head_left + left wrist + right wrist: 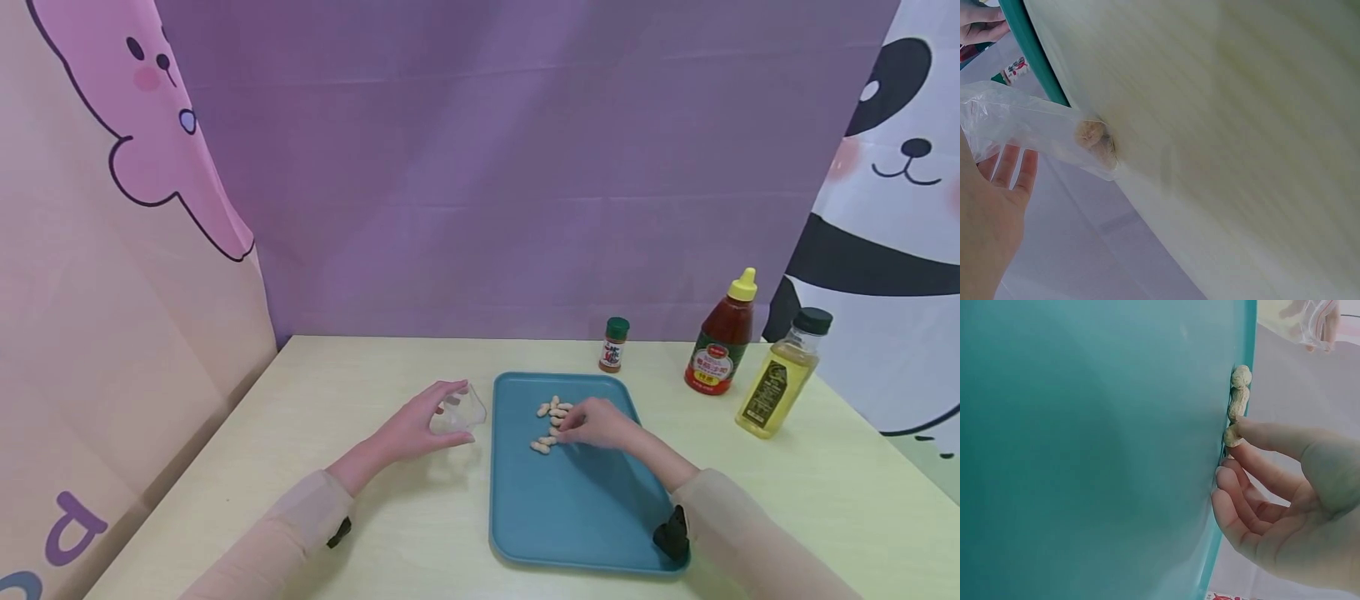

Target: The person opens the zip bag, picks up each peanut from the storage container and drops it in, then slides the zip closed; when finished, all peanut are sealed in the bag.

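My left hand (408, 425) holds a clear plastic bag (467, 410) open, just left of a blue tray (570, 525). Inside the bag's lower end, in the left wrist view, at least one peanut (1090, 133) shows. Several unshelled peanuts (542, 447) lie in a loose cluster on the tray's upper middle. Over that cluster is my right hand (600, 423). Its thumb and index finger pinch a peanut (1231, 436) at the tray surface, as the right wrist view shows, while more peanuts (1239, 403) lie just beyond the fingertips.
Behind the tray stands a small green-capped jar (613, 346). Farther right are a red sauce bottle (718, 346) with a yellow cap and a bottle of yellow oil (780, 379). A purple cloth backdrop (480, 208) rises behind the pale table (360, 367).
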{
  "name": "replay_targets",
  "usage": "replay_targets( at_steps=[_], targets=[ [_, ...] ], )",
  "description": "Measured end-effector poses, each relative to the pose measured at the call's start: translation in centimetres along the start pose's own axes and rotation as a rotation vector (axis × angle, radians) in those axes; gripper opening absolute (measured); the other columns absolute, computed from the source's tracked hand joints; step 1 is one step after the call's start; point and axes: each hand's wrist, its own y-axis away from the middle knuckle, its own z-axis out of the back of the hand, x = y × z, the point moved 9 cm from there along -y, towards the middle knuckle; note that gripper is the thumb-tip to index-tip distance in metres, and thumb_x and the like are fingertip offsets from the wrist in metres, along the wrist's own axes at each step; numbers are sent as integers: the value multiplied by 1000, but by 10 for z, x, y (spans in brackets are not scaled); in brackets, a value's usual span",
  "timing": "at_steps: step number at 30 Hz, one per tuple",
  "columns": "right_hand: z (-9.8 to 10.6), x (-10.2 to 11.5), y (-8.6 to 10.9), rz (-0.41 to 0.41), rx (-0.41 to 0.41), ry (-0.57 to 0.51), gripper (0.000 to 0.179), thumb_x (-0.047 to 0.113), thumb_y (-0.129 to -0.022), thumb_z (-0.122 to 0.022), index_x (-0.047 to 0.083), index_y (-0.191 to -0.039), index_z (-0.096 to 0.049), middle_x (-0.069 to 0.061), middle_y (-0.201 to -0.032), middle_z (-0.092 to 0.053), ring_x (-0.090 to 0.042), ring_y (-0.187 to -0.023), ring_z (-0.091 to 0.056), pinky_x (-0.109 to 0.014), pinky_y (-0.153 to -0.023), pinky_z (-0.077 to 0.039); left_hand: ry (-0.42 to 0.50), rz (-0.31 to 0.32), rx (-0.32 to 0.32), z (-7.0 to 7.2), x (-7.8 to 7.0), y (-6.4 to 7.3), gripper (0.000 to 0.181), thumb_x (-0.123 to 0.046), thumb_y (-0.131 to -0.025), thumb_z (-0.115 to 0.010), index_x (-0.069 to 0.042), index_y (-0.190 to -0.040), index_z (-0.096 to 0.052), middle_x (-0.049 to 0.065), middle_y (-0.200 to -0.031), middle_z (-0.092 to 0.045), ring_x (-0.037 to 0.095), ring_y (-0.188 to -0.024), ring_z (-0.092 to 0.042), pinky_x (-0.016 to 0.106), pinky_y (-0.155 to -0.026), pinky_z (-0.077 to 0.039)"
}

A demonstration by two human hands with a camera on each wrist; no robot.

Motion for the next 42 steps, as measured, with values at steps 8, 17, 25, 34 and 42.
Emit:
replay_targets(
  at_steps=[8, 17, 25, 34, 42],
  targets=[
    [5, 0, 3, 7, 0, -8, 15, 18, -84, -69, 5, -89, -70, -2, -83, -68, -11, -73, -59, -29, -63, -49, -3, -14, -3, -1, 1, 0, 80, -43, -80, -72, -11, -144, -36, -1, -138, -47, 15, -120, -50, 33, -96, -47],
    [19, 6, 1, 28, -73, -58, 20, 20, -86, -67, 2, -95, -69, -6, -87, -69, -18, -79, -64, -32, -66, -53, -1, -12, -7, 1, -1, 0, 79, -43, -80, -72, -12, -144, -36, -1, -138, -47, 15, -120, -50, 33, -97, -46],
    [32, 26, -3, 104, -280, -126, 19, 27, -87, -67, 9, -93, -71, -2, -82, -70, -13, -74, -63, -28, -64, -51, -7, -7, -1, 0, 0, 0, 80, -44, -80, -71, -12, -144, -36, -2, -139, -46, 15, -121, -50, 33, -97, -46],
    [26, 52, -9, 119, -293, -244, 24, 28, -87, -67, 8, -100, -70, -6, -90, -71, -19, -80, -65, -29, -68, -53, 1, -9, -5, 0, 0, 0, 80, -45, -80, -71, -14, -144, -35, -2, -139, -46, 15, -120, -50, 33, -97, -47],
    [13, 75, -18, 187, -291, -272, 27, 27, -86, -68, 6, -104, -69, -6, -94, -70, -15, -81, -65, -27, -70, -54, 10, -5, -2, 1, -1, 0, 80, -45, -80, -71, -14, -144, -35, -2, -139, -46, 15, -120, -50, 34, -96, -47]
  ],
)
